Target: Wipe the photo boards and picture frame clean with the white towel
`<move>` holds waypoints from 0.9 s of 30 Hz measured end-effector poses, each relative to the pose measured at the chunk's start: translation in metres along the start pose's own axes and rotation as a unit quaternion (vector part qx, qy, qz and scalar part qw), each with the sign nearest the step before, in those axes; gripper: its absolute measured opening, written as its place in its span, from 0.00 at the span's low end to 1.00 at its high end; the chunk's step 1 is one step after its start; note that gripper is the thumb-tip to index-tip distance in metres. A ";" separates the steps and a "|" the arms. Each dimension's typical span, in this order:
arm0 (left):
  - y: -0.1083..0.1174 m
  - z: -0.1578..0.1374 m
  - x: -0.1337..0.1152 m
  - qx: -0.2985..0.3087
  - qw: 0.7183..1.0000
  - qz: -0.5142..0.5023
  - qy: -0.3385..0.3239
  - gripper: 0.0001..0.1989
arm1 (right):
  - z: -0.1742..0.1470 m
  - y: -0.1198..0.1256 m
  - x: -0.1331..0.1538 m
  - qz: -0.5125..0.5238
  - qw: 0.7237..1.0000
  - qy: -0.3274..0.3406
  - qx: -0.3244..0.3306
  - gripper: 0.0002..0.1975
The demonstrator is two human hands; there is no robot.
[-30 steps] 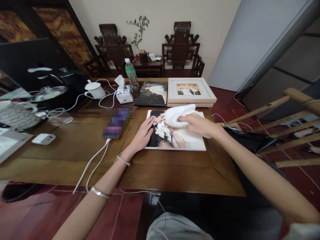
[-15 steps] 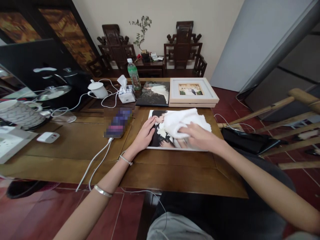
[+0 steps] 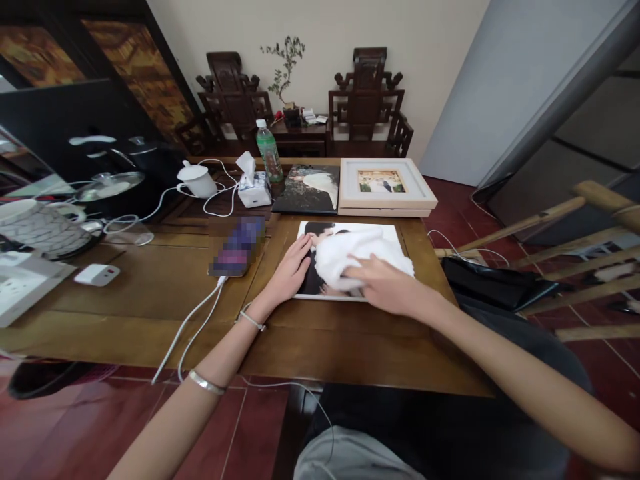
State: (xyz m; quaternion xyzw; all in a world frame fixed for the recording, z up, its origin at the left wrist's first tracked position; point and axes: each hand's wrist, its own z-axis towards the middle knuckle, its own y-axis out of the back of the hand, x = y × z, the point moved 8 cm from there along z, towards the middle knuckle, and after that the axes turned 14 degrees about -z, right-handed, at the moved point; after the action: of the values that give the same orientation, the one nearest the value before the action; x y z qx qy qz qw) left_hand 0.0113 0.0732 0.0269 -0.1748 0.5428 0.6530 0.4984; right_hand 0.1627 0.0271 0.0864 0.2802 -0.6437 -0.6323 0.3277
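A photo panel with a white edge lies flat on the wooden table in front of me. My left hand rests on its left edge, fingers stretched out over the picture. A white cloth, bunched and slightly blurred, covers much of the photo. My right hand grips this cloth and presses it against the panel's surface. Part of the picture under the cloth and the right hand is hidden.
Behind the panel lie a dark photo panel and a cream picture frame. A tissue box, green-labelled bottle and lidded white cup stand further left. A phone with a white cable lies left of my left hand.
My right hand has moved the cloth left and a little toward me across the photo, uncovering the panel's upper right corner. My left hand has stayed in place.
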 end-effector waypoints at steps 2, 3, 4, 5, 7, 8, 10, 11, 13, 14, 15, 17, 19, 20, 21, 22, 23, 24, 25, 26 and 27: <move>0.000 0.000 0.000 0.002 1.000 0.000 -0.006 0.25 | 0.026 0.005 -0.024 0.014 1.000 -0.010 -0.004 0.23; 0.000 0.001 0.000 0.003 1.000 0.001 -0.008 0.25 | 0.038 0.009 -0.035 0.022 1.000 -0.007 -0.010 0.22; 0.000 0.001 0.001 0.003 1.000 0.001 -0.009 0.25 | 0.049 0.013 -0.045 0.034 0.999 -0.006 -0.016 0.20; 0.000 0.001 0.001 0.004 1.000 0.000 -0.008 0.25 | 0.059 0.017 -0.054 0.043 0.999 -0.006 -0.023 0.19; 0.001 0.001 0.002 0.004 1.000 -0.001 -0.005 0.25 | 0.074 0.022 -0.070 0.059 0.998 -0.012 -0.037 0.18; 0.001 0.001 0.002 0.004 1.000 -0.002 -0.004 0.25 | 0.079 0.024 -0.077 0.063 0.997 -0.019 -0.044 0.18; 0.001 0.001 0.002 0.002 1.000 -0.004 -0.002 0.25 | 0.084 0.025 -0.084 0.064 0.996 -0.037 -0.057 0.18; 0.002 0.001 0.002 0.000 1.000 -0.006 -0.002 0.25 | 0.084 0.024 -0.084 0.063 0.995 -0.043 -0.061 0.18; 0.002 0.001 0.002 -0.002 1.000 -0.010 0.000 0.25 | 0.078 0.018 -0.076 0.052 0.996 -0.053 -0.057 0.20; 0.002 0.001 0.002 -0.003 1.000 -0.011 0.001 0.25 | 0.072 0.013 -0.069 0.039 0.996 -0.056 -0.050 0.21; 0.002 0.001 0.002 -0.003 1.000 -0.012 0.002 0.25 | 0.064 0.008 -0.059 0.020 0.997 -0.059 -0.043 0.22; 0.001 0.001 0.002 -0.003 1.000 -0.011 0.002 0.25 | 0.044 -0.002 -0.035 -0.027 0.997 -0.059 -0.032 0.25; 0.001 0.001 0.001 -0.004 1.000 -0.009 0.003 0.25 | 0.019 -0.013 -0.006 -0.060 0.997 -0.040 -0.020 0.27; 0.001 0.001 0.001 -0.004 1.000 -0.006 0.005 0.25 | 0.006 -0.018 0.010 -0.072 0.997 -0.023 -0.019 0.27; 0.001 0.001 0.001 -0.004 1.000 -0.003 0.008 0.25 | -0.007 -0.023 0.025 -0.083 0.996 -0.005 -0.012 0.26; 0.001 0.001 0.001 -0.004 1.000 0.000 0.011 0.25 | -0.019 -0.027 0.037 -0.090 0.996 0.004 -0.009 0.25; 0.000 0.001 0.000 -0.004 1.000 0.002 0.013 0.25 | -0.029 -0.029 0.049 -0.091 0.996 0.015 -0.008 0.24; 0.001 0.001 0.000 -0.004 1.000 0.003 0.013 0.25 | -0.037 -0.031 0.058 -0.090 0.996 0.025 -0.006 0.23; 0.001 0.001 -0.001 -0.004 1.000 0.004 0.013 0.26 | -0.042 -0.031 0.065 -0.087 0.996 0.032 -0.005 0.22; 0.001 0.001 -0.002 -0.004 1.000 0.002 0.012 0.26 | -0.045 -0.030 0.068 -0.082 0.996 0.037 -0.005 0.22; 0.001 0.001 -0.002 -0.003 1.000 0.001 0.011 0.26 | -0.045 -0.029 0.069 -0.075 0.996 0.039 -0.001 0.23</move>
State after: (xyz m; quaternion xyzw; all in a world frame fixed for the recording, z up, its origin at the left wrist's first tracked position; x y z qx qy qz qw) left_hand 0.0118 0.0731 0.0293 -0.1830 0.5469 0.6528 0.4912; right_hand 0.1529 -0.0564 0.0615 0.3514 -0.6068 -0.6447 0.3044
